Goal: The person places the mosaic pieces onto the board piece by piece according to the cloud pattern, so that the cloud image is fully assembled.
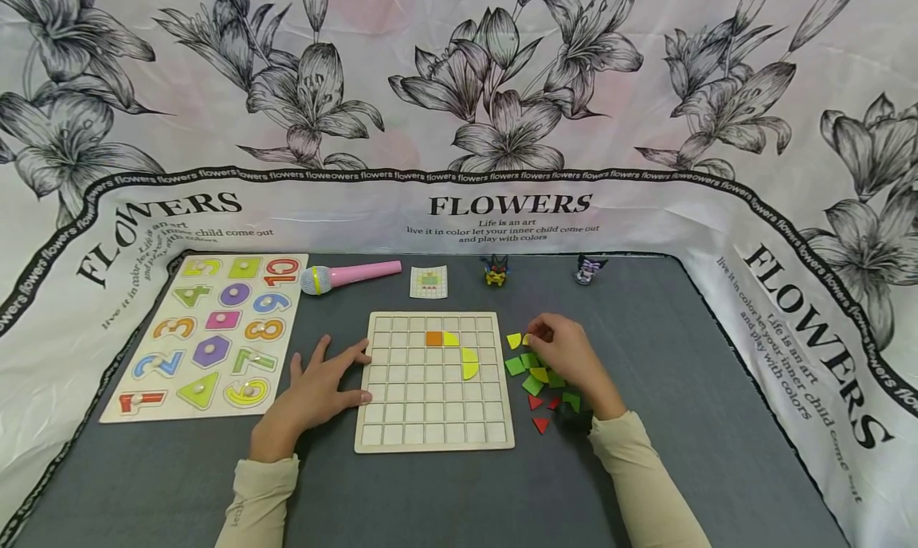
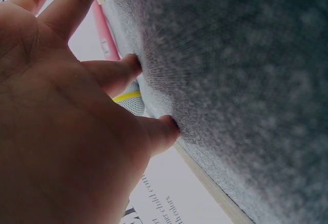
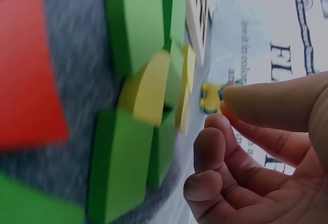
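Observation:
A pale wooden grid board [image 1: 402, 409] bears an orange square [image 1: 433, 338] and three yellow quarter-round tiles [image 1: 469, 370] in its upper right. My left hand [image 1: 315, 393] is spread at the board's left edge, fingertips and thumb touching it. My right hand [image 1: 570, 353] is over the loose pieces, thumb and index finger nearly together right at a yellow tile [image 1: 527, 339]; whether they pinch it I cannot tell. Another yellow tile [image 1: 514, 340] lies just left of it. Closer to the wrist are green squares [image 3: 120, 165] and red triangles [image 1: 541, 425].
Left of the board lies a number-and-shape puzzle [image 1: 161, 333]. Behind stand a pink toy microphone [image 1: 362, 273], a small pattern card [image 1: 429, 282], a yellow-and-black figurine [image 1: 496, 271] and a purple-and-white figurine [image 1: 588, 269]. Flower-printed cloth [image 1: 344, 205] surrounds the grey tabletop [image 1: 430, 500].

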A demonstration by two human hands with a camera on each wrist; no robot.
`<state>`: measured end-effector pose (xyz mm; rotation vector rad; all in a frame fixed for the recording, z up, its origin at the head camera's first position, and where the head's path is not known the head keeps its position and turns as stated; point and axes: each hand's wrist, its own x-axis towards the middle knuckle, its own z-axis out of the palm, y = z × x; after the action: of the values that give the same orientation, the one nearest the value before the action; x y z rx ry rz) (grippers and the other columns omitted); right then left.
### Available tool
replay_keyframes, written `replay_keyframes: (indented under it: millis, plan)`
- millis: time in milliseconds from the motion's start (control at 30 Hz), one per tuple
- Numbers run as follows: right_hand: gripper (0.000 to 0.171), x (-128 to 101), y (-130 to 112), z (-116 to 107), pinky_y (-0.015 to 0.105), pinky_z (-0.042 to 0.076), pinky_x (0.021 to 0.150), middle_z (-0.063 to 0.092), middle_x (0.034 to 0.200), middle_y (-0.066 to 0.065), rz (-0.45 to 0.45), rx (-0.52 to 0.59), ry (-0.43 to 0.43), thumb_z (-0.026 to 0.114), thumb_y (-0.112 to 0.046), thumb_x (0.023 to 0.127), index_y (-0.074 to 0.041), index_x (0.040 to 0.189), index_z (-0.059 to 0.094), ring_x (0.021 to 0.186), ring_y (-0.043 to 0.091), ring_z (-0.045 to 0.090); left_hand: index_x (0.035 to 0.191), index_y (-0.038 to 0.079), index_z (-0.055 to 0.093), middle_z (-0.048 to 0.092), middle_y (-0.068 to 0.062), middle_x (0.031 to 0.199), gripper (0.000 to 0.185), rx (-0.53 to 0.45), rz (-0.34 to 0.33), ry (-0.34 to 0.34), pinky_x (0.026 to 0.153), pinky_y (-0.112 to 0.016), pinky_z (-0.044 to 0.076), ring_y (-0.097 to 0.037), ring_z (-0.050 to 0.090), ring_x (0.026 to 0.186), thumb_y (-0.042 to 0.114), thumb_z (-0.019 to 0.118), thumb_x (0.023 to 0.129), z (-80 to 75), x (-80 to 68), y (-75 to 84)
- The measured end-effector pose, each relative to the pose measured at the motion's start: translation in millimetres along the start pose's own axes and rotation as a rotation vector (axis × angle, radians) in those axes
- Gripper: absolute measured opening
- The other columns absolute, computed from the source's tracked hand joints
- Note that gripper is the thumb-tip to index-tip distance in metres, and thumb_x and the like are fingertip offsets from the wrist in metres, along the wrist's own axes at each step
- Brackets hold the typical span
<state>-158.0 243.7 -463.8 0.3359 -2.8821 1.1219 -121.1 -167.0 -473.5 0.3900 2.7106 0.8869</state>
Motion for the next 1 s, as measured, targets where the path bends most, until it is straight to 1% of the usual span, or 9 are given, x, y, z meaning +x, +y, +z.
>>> replay_keyframes:
  millis: [133,300,467,567,800,1000]
  plan:
    - [0.007,1.6,7.8,-2.7,0.047,0.056,0.077,0.07,0.095,0.009,0.011,-0.022,-0.005,0.072,0.001,0.098,0.002,0.105,0.073,0.086,0.028,0.067,0.16,0.008,0.048,0.057,-0.017,0.154,0.079,-0.004,0.001,0.001,0.114,-0.083,-0.007,-0.058,0.007,0.157,0.025,0.085,0.094,-0.5,-0.2,0.1]
    - [0.011,4.0,12.7,-3.5,0.044,0.054,0.075,0.069,0.095,0.009,0.027,-0.044,-0.039,0.073,-0.001,0.098,0.002,0.108,0.073,0.085,0.026,0.064,0.161,0.007,0.047,0.058,-0.016,0.153,0.079,-0.009,-0.002,0.001,0.114,-0.083,-0.007,-0.058,0.006,0.157,0.024,0.085,0.093,-1.3,-1.0,1.1]
    - [0.018,6.8,13.6,-4.7,0.047,0.055,0.077,0.071,0.1,0.012,0.03,-0.034,-0.095,0.071,-0.001,0.099,0.004,0.116,0.073,0.09,0.029,0.066,0.16,0.008,0.048,0.057,-0.017,0.154,0.078,-0.006,-0.005,0.0,0.114,-0.083,-0.007,-0.058,0.006,0.157,0.024,0.085,0.093,-0.4,-0.8,0.4]
    - [0.021,8.8,15.0,-5.0,0.048,0.054,0.078,0.071,0.102,0.014,0.02,-0.044,-0.116,0.072,-0.002,0.099,0.004,0.119,0.073,0.09,0.029,0.065,0.16,0.008,0.048,0.057,-0.017,0.154,0.078,-0.001,-0.002,0.001,0.114,-0.083,-0.007,-0.058,0.006,0.157,0.025,0.085,0.093,0.4,-0.5,-0.7]
    - [0.019,11.6,17.6,-5.3,0.047,0.051,0.077,0.065,0.097,0.012,0.011,-0.098,-0.146,0.073,0.0,0.097,0.005,0.115,0.073,0.087,0.028,0.059,0.16,0.008,0.048,0.058,-0.016,0.154,0.078,-0.001,0.005,0.002,0.114,-0.083,-0.007,-0.058,0.006,0.157,0.025,0.085,0.094,0.1,1.2,-1.4]
    - [0.014,12.0,16.3,-6.0,0.048,0.053,0.077,0.066,0.097,0.013,0.022,-0.101,-0.138,0.075,0.0,0.095,0.004,0.108,0.07,0.086,0.028,0.061,0.158,0.009,0.051,0.053,-0.019,0.158,0.075,0.003,-0.009,-0.002,0.114,-0.082,-0.007,-0.057,0.005,0.158,0.026,0.085,0.094,1.1,1.7,-0.8]
